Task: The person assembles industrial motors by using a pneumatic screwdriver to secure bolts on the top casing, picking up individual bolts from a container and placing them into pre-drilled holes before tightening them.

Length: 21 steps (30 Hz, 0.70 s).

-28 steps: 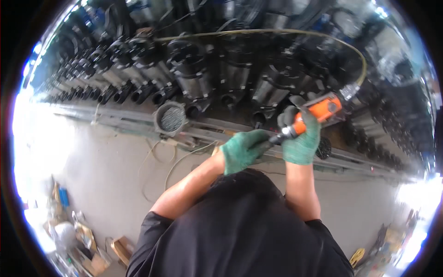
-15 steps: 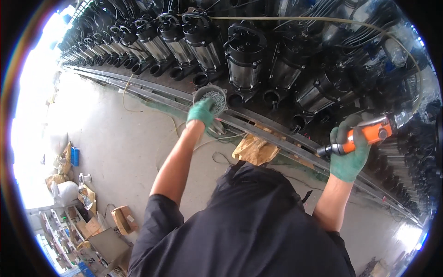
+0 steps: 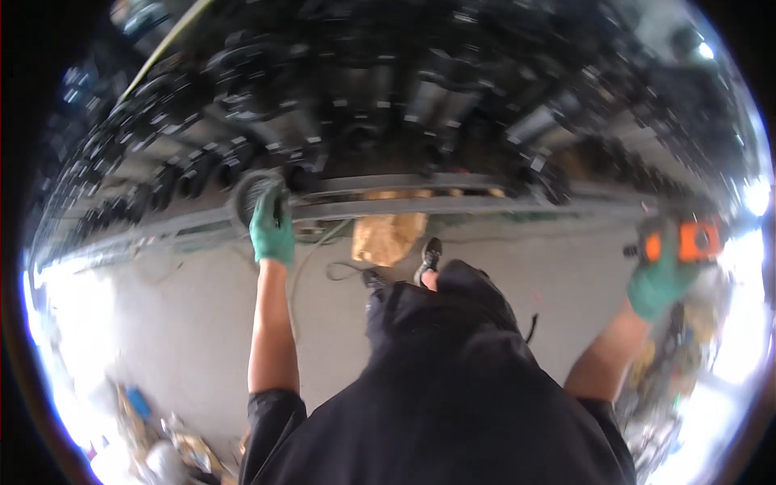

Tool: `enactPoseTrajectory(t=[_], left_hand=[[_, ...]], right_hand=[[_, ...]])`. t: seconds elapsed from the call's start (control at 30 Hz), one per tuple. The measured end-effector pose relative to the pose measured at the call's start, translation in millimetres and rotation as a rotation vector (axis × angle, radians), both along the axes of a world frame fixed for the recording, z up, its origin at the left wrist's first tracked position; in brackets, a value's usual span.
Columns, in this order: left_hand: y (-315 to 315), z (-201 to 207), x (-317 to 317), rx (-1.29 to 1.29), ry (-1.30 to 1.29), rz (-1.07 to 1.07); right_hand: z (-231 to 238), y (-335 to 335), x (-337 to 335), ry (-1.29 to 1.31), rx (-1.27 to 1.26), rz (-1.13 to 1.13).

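My left hand (image 3: 273,230), in a green glove, reaches over the near right rim of a round grey bowl (image 3: 239,200). Its fingers blur together at the bowl, so their grip does not show. The bowl stands at the metal rail, and smearing hides its contents. Far out on the right, my gloved right hand (image 3: 659,283) is wrapped round an orange and black air wrench (image 3: 697,241), whose dark nose points left. The wrench is held up, apart from the rail. Behind the bowl and rail stand black and silver pumps (image 3: 287,133), much blurred.
Long metal rails (image 3: 347,208) run across in front of the row of pumps. A brown paper sheet or bag (image 3: 388,238) lies at their near side. A dark cable (image 3: 343,271) loops on the grey floor close to my shoes (image 3: 431,255). Bags and cartons are at lower left.
The view has swung, so the rails now run nearly level and the bowl appears farther left. My right hand, with the air wrench, is farther to the right. My left hand stays by the bowl.
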State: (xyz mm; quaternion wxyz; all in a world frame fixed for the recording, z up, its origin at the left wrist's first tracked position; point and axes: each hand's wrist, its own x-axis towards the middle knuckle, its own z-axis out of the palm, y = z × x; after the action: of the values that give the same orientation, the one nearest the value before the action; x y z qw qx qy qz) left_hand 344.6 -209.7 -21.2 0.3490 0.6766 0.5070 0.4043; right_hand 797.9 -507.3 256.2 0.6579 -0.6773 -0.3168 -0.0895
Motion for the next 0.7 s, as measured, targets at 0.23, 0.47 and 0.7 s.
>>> enactPoseTrajectory(t=[0.23, 0.47, 0.7], left_hand=[[-119.9, 47.5, 230.4, 0.109, 0.139, -0.885], [-160.1, 35.2, 438.0, 0.159, 0.453, -1.126], [-153.3, 14.9, 594.4, 0.328, 1.071, -1.219]], right_hand=[[2.2, 19.6, 64.3, 0.132, -0.068, 0.121], [-25.7, -28.9, 233.4, 0.304, 0.046, 0.123], [-39.5, -32.2, 288.8, 0.646, 0.045, 0.669]])
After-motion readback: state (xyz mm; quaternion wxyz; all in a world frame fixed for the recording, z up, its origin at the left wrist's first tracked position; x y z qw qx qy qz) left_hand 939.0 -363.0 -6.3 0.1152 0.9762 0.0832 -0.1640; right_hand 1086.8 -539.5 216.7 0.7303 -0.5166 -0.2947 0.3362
